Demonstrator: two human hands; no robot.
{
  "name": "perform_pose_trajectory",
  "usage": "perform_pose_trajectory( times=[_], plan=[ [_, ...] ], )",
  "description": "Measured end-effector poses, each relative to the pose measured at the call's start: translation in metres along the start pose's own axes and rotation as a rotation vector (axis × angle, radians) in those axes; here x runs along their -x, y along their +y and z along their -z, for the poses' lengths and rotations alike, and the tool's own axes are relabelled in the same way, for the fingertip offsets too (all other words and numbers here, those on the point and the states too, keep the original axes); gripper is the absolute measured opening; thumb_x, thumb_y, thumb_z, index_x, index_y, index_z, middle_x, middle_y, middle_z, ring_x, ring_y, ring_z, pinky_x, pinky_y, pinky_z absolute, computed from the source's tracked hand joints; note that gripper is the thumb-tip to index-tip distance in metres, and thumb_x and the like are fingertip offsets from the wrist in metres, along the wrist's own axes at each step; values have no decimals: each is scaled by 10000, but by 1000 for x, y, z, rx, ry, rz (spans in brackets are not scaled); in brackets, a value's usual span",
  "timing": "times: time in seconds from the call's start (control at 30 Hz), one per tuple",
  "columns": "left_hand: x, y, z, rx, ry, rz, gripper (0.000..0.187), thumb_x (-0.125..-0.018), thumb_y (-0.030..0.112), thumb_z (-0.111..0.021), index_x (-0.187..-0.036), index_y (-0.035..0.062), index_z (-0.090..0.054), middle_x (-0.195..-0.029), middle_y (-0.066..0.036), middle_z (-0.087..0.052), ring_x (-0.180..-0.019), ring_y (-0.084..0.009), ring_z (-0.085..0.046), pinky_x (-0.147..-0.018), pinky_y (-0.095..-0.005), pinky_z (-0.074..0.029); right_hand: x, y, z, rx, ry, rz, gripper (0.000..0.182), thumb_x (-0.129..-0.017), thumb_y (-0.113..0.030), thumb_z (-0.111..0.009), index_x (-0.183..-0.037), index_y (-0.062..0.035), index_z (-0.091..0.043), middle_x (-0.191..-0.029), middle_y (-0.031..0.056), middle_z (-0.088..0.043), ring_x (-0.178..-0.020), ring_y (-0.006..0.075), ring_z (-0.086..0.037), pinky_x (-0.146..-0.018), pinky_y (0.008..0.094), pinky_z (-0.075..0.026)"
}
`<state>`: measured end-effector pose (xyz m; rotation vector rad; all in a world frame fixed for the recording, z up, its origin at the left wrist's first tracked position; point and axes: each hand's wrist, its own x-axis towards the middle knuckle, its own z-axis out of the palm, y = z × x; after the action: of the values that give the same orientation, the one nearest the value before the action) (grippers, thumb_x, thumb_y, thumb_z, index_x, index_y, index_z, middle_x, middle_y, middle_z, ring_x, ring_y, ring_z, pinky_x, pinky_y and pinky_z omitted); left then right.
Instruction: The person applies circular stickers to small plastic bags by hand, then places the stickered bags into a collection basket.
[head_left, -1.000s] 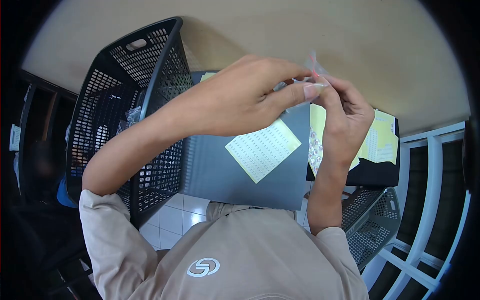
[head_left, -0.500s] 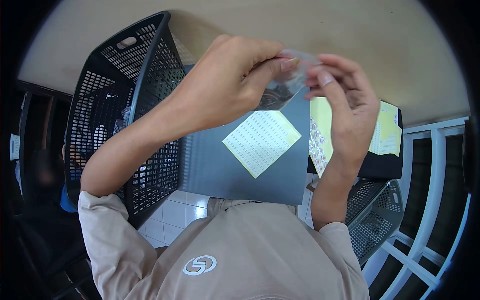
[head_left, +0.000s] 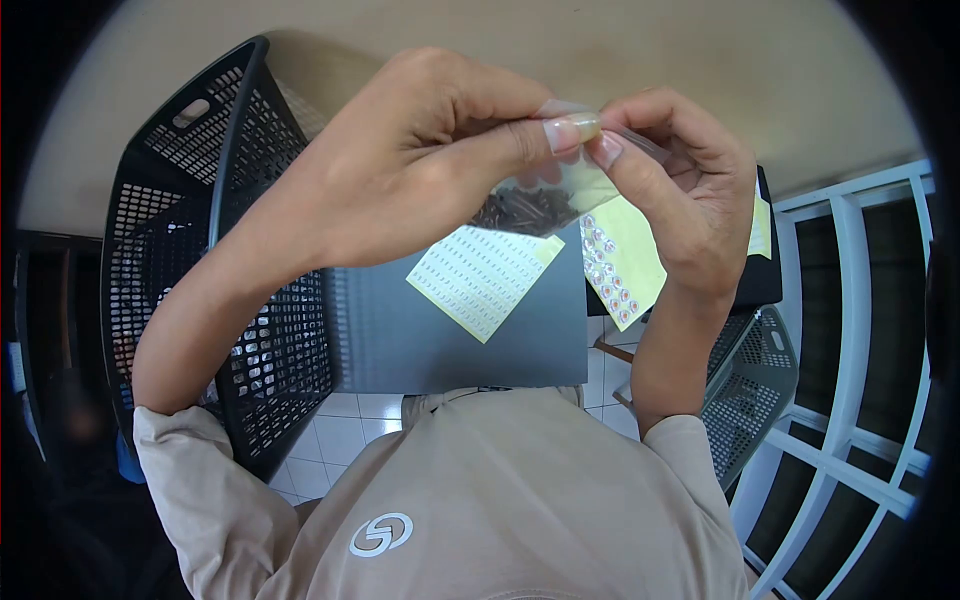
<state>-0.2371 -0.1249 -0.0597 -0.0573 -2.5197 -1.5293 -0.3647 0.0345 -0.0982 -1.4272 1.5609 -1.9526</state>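
Note:
A small clear plastic bag hangs between my hands above the table, with many thin dark pieces resembling screws in its bottom. My left hand is closed on the bag's upper edge, thumb in front. From the other side, my right hand pinches the same edge, its thumb tip close to the left one. Below the bag lies a label sheet with rows of small printed labels. A yellow sheet carrying round stickers lies beyond, partly behind my right forearm.
A tall dark basket with small packed items stands left of the grey table. Another basket sits low at the right, beside white metal bars. Someone in dark clothes is at the far left.
My right hand has moved left and its fingers have closed on the bag's top edge. The bag now hangs with its dark contents more visible. The whole view has shifted slightly.

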Motion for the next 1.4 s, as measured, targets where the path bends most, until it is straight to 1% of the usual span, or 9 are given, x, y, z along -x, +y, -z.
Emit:
perform_pose_trajectory(
  times=[0.37,0.43,0.47,0.53,0.67,0.8,0.9,1.0,1.4],
  plan=[
    [3,-2,4,-88,-35,-12,252,-943,198,-580,-966,-21,-703,-788,-83,-694,-722,-112,-635,-675,-241,-505,17,0,32,233,-50,-91,112,-796,-44,-685,-870,36,-659,-755,48,-651,-718,98,-591,-685,223,-465],
    [3,2,4,-210,-21,55,264,-953,215,-561,-967,-5,-707,-787,-88,-693,-731,-125,-648,-666,-256,-518,26,9,43,186,44,-184,109,-800,-31,-676,-879,42,-657,-775,56,-654,-730,96,-599,-691,221,-469],
    [2,-3,5,-203,-21,55,264,-953,215,-561,-967,-5,-707,-787,-88,-693,-731,-125,-648,-666,-256,-518,30,22,53,269,111,-210,99,-812,-26,-658,-881,46,-652,-775,49,-645,-708,91,-596,-684,216,-471],
    [-2,-20,18,-116,161,-226,279,-962,237,-539,-968,18,-713,-794,-100,-694,-736,-151,-669,-655,-282,-538,42,63,82,237,227,-274,89,-829,-30,-637,-877,44,-649,-753,38,-629,-668,87,-583,-651,216,-472],
    [-3,-22,36,-263,184,-175,286,-946,272,-560,-994,40,-721,-837,-120,-709,-747,-175,-691,-688,-289,-557,97,175,121,374,353,-579,83,-842,-55,-625,-858,14,-667,-695,33,-614,-592,86,-577,-540,230,-469],
    [-1,-26,31,-297,179,-140,275,-922,294,-601,-1009,66,-727,-839,-119,-714,-769,-187,-695,-703,-309,-562,166,256,129,764,202,-688,143,-779,-95,-715,-891,-7,-703,-693,59,-643,-519,112,-611,-458,238,-480],
    [0,-24,30,-322,185,-76,284,-920,315,-603,-1020,80,-727,-842,-117,-715,-773,-198,-699,-706,-322,-566,193,273,114,1135,129,-694,261,-708,-128,-775,-938,-21,-712,-851,141,-675,-773,278,-671,-709,367,-532],
    [-3,-25,32,-250,173,-46,302,-924,329,-595,-1033,78,-722,-844,-117,-715,-779,-198,-701,-710,-319,-567,200,278,98,1168,251,-747,263,-684,-126,-784,-918,-27,-719,-907,167,-664,-875,330,-643,-818,406,-497],
    [-2,-23,28,-230,153,-31,291,-928,302,-594,-1065,72,-708,-859,-124,-712,-811,-199,-698,-747,-322,-561,202,298,102,1163,310,-847,91,-720,-90,-705,-768,-13,-697,-815,184,-660,-794,338,-655,-740,418,-516]
  ],
)
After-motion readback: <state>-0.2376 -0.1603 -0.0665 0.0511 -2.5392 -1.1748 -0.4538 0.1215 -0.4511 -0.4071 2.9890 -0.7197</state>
